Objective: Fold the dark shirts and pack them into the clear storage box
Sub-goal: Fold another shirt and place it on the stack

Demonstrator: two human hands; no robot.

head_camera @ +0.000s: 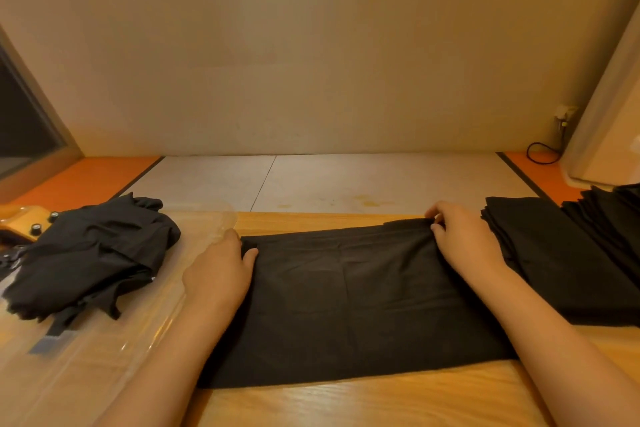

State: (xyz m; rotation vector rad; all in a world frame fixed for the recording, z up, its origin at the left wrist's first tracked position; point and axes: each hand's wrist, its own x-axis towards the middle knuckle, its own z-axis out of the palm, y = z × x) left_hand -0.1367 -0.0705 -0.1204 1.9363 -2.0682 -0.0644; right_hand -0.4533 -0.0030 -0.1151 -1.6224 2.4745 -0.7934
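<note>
Centrally, fingers (437, 229) of the right hand (464, 243) pinched the far edge of the dark shirt (346, 288) on the desk (346, 402); the left hand (218, 274) touched its left edge, grip unclear.

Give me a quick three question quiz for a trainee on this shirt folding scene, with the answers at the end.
1. True or false: the right hand pinches the far edge of the flat shirt.
2. Where is the neat stack of dark shirts? A) beside the right hand B) on the floor C) against the wall
3. Fill in: the bundle of shirts lies in the clear box on the person's ____ side.
Key: 1 true; 2 A; 3 left.
</note>
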